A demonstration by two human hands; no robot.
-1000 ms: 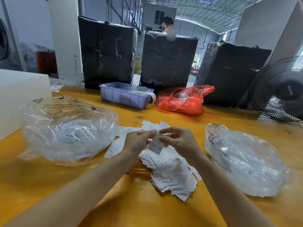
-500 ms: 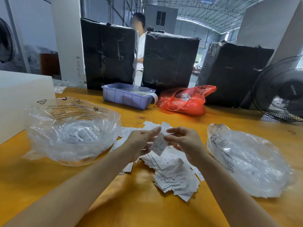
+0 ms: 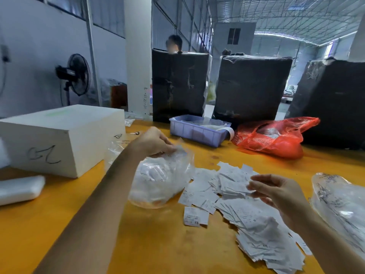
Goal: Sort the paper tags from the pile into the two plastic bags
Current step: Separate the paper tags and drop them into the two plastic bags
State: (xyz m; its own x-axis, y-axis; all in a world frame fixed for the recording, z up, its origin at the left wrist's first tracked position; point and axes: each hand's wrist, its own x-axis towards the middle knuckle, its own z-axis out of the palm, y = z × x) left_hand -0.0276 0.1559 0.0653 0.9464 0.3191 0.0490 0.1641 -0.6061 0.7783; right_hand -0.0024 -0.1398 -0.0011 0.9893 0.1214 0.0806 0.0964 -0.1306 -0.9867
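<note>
Table (image 3: pixel 59 224), yellow-orange, carries everything; three black wrapped bales (image 3: pixel 178 84) stand along 12 o'clock; one white box (image 3: pixel 65 135) at 10 o'clock; one red bag (image 3: pixel 276 139) at 1 o'clock; one lilac tray (image 3: pixel 197 131) beside it.

Two clear plastic bags: left bag (image 3: pixel 164 180) at 11 o'clock of the pile, right bag (image 3: pixel 339 202) at 3 o'clock, both holding tags.

One pile of paper tags (image 3: pixel 254 214) at centre, too many to count; a single tag (image 3: pixel 194 216) lies apart at its 8 o'clock edge.

Change: half a second ago both hands pinched one tag together over the pile; now the left hand (image 3: pixel 156 143) is at the left bag's mouth, fingers curled on the film, and the right hand (image 3: pixel 276 192) hovers over the pile, fingers loosely spread, holding nothing visible; whether the tag is released, cannot tell.

Judgement: that tag goes left; pile barely reduced; sorting is early.
</note>
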